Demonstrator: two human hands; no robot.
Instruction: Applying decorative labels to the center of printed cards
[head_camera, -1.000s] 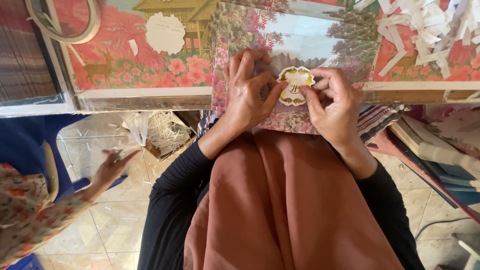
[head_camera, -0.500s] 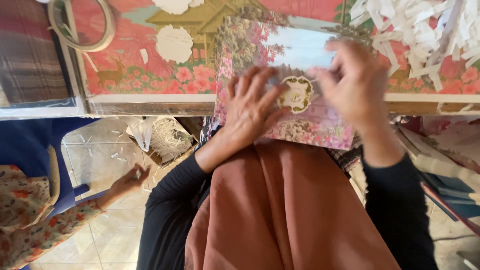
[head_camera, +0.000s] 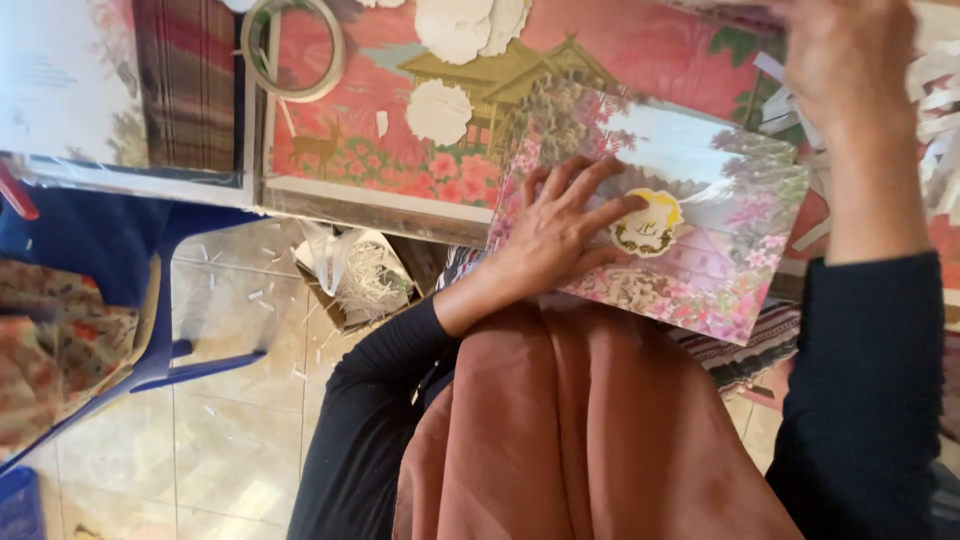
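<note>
My left hand lies flat on a glossy card with a flowery landscape print, which rests on my lap and against the table edge. Its fingertips touch a small yellow scalloped sticker with a green wreath stuck near the card's middle. My right hand is raised over the table at the upper right, past the card's far corner; its fingers are partly out of frame and I cannot see anything in them.
The table bears a red floral print, white scalloped paper cutouts, a tape roll and white paper strips. A box of paper scraps stands on the tiled floor. A blue chair is at left.
Both hands were pressing the sticker onto the card. My right hand has since lifted away up and right over the table, while my left stays on the card beside the sticker.
</note>
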